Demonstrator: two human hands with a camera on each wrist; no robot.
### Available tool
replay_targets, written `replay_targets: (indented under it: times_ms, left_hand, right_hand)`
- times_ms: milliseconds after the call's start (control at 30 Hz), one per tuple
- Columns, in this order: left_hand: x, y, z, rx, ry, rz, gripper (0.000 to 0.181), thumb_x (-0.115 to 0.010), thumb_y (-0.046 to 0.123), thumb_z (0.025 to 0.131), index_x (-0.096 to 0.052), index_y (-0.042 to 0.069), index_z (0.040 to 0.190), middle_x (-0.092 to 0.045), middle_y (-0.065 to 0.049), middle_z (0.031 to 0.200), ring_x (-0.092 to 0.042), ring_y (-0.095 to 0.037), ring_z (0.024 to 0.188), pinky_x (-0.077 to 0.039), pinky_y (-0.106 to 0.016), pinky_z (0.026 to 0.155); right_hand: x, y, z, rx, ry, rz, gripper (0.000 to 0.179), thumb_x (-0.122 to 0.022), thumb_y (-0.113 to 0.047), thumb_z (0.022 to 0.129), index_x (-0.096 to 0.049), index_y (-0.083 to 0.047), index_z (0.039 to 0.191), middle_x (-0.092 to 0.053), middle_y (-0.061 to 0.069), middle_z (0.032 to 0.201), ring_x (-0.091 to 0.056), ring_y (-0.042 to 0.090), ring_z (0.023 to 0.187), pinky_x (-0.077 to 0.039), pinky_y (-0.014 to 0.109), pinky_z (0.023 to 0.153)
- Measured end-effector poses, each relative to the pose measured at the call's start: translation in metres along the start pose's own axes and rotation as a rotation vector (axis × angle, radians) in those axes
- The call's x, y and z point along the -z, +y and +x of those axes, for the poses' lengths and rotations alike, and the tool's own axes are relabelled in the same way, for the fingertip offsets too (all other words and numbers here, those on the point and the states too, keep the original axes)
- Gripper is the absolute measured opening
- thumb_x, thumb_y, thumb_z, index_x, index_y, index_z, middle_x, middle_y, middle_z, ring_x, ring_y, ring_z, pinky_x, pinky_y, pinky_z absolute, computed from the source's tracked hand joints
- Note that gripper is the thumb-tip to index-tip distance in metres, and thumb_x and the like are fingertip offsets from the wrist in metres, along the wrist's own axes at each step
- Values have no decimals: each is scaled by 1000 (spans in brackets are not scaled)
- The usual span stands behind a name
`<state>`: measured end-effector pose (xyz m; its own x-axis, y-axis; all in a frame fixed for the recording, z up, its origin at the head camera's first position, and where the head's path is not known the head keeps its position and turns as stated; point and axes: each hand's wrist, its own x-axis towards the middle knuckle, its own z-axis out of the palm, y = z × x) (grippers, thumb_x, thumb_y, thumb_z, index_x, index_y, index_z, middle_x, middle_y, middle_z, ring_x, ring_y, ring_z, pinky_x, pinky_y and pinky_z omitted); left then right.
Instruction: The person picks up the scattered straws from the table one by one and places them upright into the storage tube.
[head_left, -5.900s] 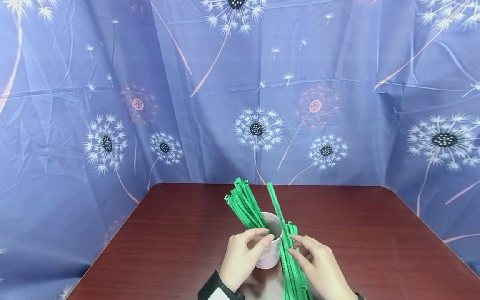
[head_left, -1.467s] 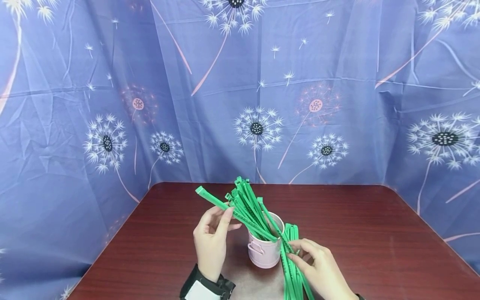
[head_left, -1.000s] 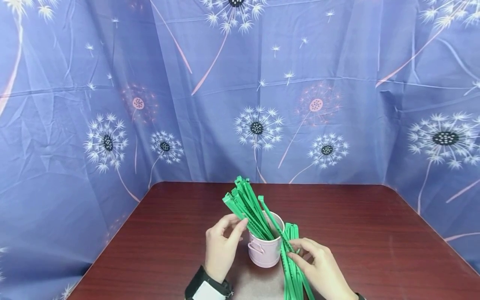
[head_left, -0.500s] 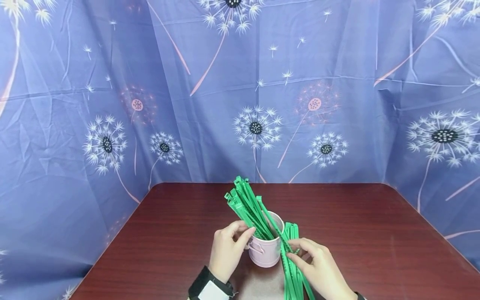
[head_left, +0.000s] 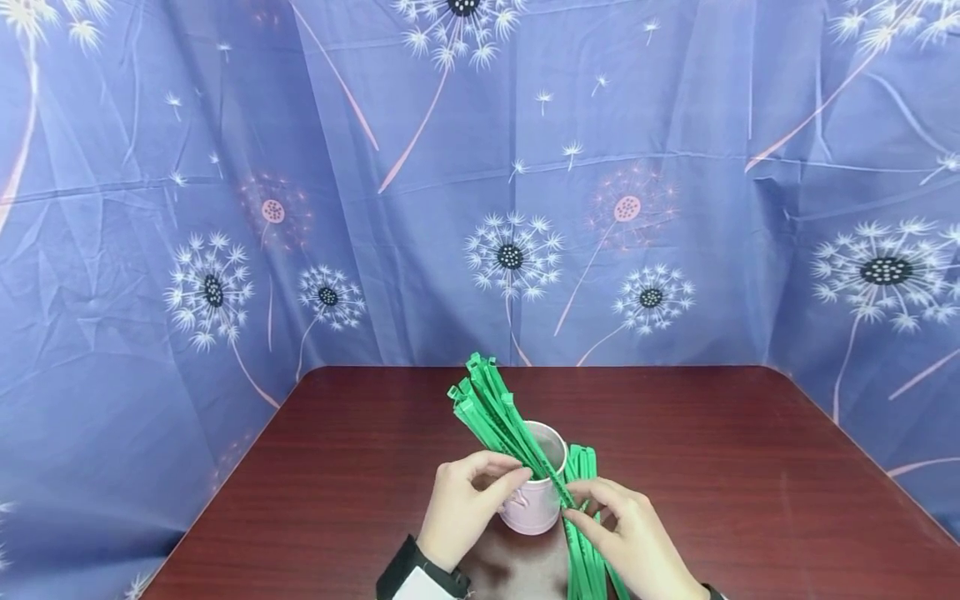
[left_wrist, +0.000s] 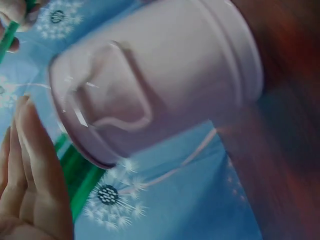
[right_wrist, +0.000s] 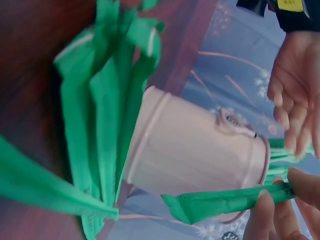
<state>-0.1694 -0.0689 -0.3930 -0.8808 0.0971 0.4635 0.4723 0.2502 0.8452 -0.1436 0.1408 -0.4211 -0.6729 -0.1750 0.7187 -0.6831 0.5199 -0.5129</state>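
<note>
1. Head view: we see the right hand [head_left: 626, 533] pinching one green strip [head_left: 536, 450], which slants across the mouth of the pink cup [head_left: 531, 512], its far end among the strips standing in the cup [head_left: 480, 407]; a loose pile [head_left: 581, 550] lies on the table [head_left: 337, 467] just beside it. If the pinch loosens, we judge, the strip could slide off the rim onto the pile

2. Left wrist view: we find the left hand [head_left: 474, 507] with fingers straight and together, clamped on nothing we can see, near the rim; a knock there could tip the cup, since its load leans one way

3. Right wrist view: we see thumb and fingers clamped on the strip, its free end hanging loose; that tail could snag the rim or catch the pile
</note>
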Motion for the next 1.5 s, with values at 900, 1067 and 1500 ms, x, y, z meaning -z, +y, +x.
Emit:
replay_targets:
  times_ms: [900, 1067, 1500]
  left_hand:
    - [8, 28, 7, -228, 296, -307, 24, -71, 9, 89, -71, -13, 98, -74, -24, 86, -72, -17, 64, -63, -36, 54]
    - [17, 28, 11, -264, 352, -303, 21, -69, 5, 89, -70, -14, 98, -74, -28, 90, -72, -13, 68, -63, -35, 54]
    - [30, 27, 15, -293, 464, -284, 19, -68, 2, 90, -69, -15, 98, -74, -23, 90, -72, -13, 68, -63, -32, 56]
  right_hand:
    - [-2, 10, -4, 79, -68, -6, 20, -80, -4, 77, -76, -11, 95, -71, -5, 83, -54, -2, 68, -42, 11, 49]
    - [2, 9, -4, -73, -158, -66, 15, -78, -15, 82, -76, -13, 97, -70, -7, 84, -54, -5, 67, -48, 19, 51]
    - [9, 24, -14, -435, -488, -321, 50, -82, -36, 73, -69, -13, 116, -52, -7, 85, -48, 7, 75, -46, 33, 62]
